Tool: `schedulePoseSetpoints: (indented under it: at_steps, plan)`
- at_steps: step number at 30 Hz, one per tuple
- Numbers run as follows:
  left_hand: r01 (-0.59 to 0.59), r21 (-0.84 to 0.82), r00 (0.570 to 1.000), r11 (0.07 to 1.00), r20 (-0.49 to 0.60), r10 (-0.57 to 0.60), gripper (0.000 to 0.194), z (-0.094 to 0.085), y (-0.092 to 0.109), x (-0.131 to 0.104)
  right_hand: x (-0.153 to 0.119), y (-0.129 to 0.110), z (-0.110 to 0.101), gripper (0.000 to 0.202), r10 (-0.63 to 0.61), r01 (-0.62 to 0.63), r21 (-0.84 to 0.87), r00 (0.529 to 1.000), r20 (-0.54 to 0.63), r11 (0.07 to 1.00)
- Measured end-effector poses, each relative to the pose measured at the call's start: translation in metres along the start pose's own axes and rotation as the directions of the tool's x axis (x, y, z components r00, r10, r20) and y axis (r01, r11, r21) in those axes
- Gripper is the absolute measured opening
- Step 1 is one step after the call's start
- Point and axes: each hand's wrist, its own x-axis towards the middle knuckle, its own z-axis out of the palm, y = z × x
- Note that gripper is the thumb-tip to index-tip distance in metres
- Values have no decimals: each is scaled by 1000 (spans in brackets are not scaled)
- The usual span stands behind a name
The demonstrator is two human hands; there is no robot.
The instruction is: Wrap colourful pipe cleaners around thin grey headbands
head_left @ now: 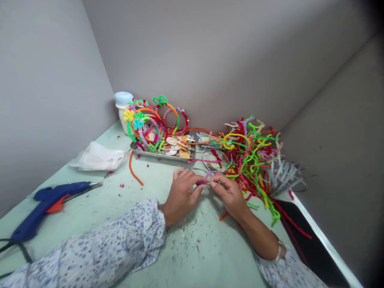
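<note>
Above the middle of the table, my left hand (183,197) and my right hand (230,196) meet fingertip to fingertip. Both are closed, thumb against fingers, on a purple pipe cleaner (213,173). Part of it loops up behind the right fingertips, and a short purple stretch shows at the left fingertips. A thin grey band curves just behind the left fingers; it seems to run into the same grip, but the fingers cover where they join. Beyond the hands lie loose grey metal hoops (204,157).
A metal tray (162,157) holds small flat pieces and finished pipe-cleaner headbands (154,120). Right of it is a tangled heap of coloured pipe cleaners (255,160) beside grey strips (285,174). At left lie a blue glue gun (45,204), a white plastic bag (97,157) and a blue-lidded container (123,100).
</note>
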Motion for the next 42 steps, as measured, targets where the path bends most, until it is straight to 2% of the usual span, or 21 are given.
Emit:
schedulePoseSetpoints:
  at_steps: [9,17,31,42]
  plan:
    - [17,42,1000,999,-7,-17,7,1,1,-1,-4,5,3,12,-157,151,-136,987,-34,979]
    - [20,61,1000,998,-7,-20,6,2,0,-1,-3,7,6,11,-228,210,-241,972,-50,948]
    - [-28,15,999,999,-18,29,10,4,-5,-1,-4,7,5,11,-257,231,-274,964,-62,933]
    - [34,11,998,999,50,-34,13,4,-4,-1,-4,5,5,12,-273,243,-313,960,-55,918]
